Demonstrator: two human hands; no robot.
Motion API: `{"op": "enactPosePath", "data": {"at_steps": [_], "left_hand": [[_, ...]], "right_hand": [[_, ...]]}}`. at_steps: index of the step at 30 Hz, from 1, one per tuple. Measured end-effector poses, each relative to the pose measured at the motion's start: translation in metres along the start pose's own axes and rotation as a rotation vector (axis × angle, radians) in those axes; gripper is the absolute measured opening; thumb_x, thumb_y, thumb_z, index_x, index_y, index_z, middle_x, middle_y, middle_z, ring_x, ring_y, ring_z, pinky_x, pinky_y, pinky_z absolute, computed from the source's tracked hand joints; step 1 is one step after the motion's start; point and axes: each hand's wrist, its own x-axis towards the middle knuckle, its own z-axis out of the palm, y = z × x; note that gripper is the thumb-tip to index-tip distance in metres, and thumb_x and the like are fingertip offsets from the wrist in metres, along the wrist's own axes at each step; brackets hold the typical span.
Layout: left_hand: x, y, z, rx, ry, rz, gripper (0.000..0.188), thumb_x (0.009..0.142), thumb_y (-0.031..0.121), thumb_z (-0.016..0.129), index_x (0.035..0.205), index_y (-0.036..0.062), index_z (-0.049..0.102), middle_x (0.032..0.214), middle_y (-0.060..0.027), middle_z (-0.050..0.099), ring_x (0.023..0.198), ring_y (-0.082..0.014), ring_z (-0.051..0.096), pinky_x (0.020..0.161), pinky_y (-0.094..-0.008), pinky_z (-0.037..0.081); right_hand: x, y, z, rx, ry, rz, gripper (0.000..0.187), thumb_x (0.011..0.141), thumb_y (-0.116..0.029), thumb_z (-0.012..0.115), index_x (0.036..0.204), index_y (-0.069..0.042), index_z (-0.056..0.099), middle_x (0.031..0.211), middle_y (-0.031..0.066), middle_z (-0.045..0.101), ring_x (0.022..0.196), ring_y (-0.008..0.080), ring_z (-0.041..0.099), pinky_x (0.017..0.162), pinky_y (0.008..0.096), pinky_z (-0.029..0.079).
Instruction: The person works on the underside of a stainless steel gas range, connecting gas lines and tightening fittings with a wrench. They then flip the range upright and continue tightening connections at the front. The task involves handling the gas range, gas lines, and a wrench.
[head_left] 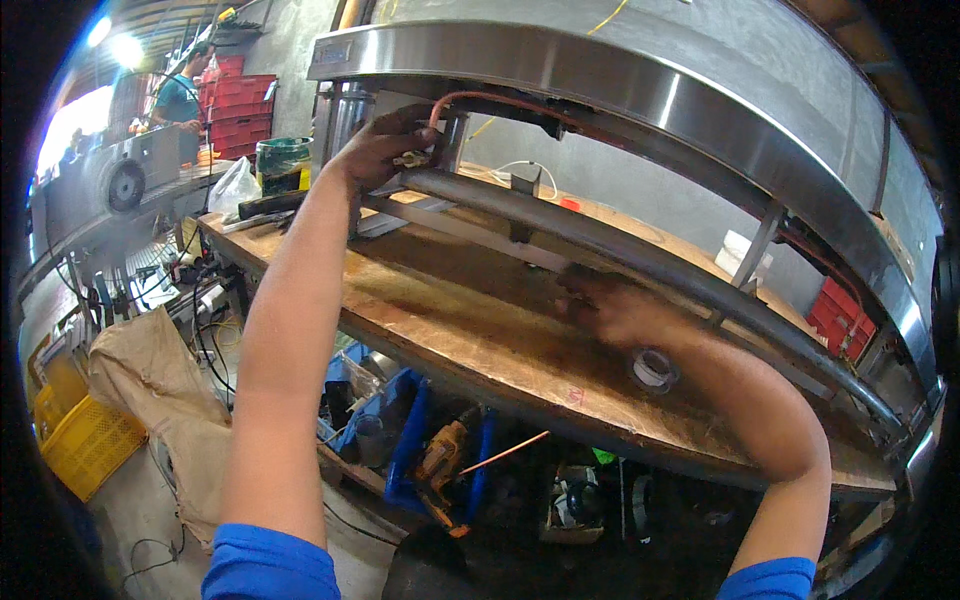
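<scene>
Two hands work at a curved grey metal tube (600, 245) spanning the wooden workbench (450, 320) beneath a stainless steel hood (700, 110). Left hand (385, 150) pinches a small fitting (412, 158) at the tube's far-left end; right hand (610, 305), blurred, grip indiscernible, beside a tape roll (652, 368).

I see a worn, stained plywood benchtop (470, 330) with a matt, rough face, a glossy brushed stainless-steel housing (640, 90) above it, a dull grey metal tube (600, 245), a copper-coloured pipe (500, 100), a crumpled brown paper sack (150, 390) and a yellow plastic crate (85, 445).
</scene>
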Motion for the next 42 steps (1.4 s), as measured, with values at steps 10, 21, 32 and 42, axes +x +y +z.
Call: {"op": "enactPosePath", "data": {"at_steps": [10, 21, 32, 42], "left_hand": [[-0.002, -0.036, -0.031, -0.053, 0.028, -0.065, 0.062, 0.087, 0.014, 0.061, 0.143, 0.0144, 0.036, 0.143, -0.0055, 0.042, 0.124, -0.0236, 0.047, 0.103, -0.0357, 0.041], [0.000, -0.051, -0.061, 0.292, 0.176, 0.116, 0.045, 0.096, 0.019, 0.052, 0.138, 0.0053, 0.043, 0.144, -0.0075, 0.039, 0.122, -0.0155, 0.047, 0.095, -0.0318, 0.048], [0.002, -0.057, -0.036, 0.018, 0.397, -0.256, 0.039, 0.095, 0.018, 0.051, 0.132, 0.0052, 0.049, 0.136, -0.0083, 0.048, 0.113, -0.0164, 0.053, 0.088, -0.0325, 0.050], [-0.058, 0.005, -0.014, -0.133, 0.525, -0.888, 0.041, 0.093, 0.020, 0.048, 0.131, 0.0043, 0.047, 0.124, -0.0167, 0.056, 0.107, -0.0265, 0.056, 0.085, -0.0365, 0.049]], "right_hand": [[0.004, 0.018, 0.010, -0.111, -0.217, -0.070, 0.030, 0.089, -0.024, 0.052, 0.109, -0.003, 0.061, 0.104, 0.0234, 0.062, 0.099, 0.0362, 0.061, 0.086, 0.0467, 0.047], [-0.049, -0.047, 0.021, 0.570, 0.020, -0.534, 0.057, 0.089, -0.045, 0.053, 0.117, 0.004, 0.048, 0.120, 0.0322, 0.047, 0.112, 0.0476, 0.048, 0.098, 0.0493, 0.040], [-0.065, -0.047, -0.008, 0.837, -0.207, -0.499, 0.056, 0.088, -0.036, 0.057, 0.129, -0.001, 0.042, 0.135, 0.0268, 0.035, 0.131, 0.0468, 0.030, 0.107, 0.0519, 0.029], [-0.206, 0.032, -0.215, 0.911, 0.181, 0.220, 0.034, 0.083, -0.027, 0.066, 0.108, -0.004, 0.063, 0.100, 0.0163, 0.065, 0.091, 0.0306, 0.063, 0.083, 0.0409, 0.049]]}}
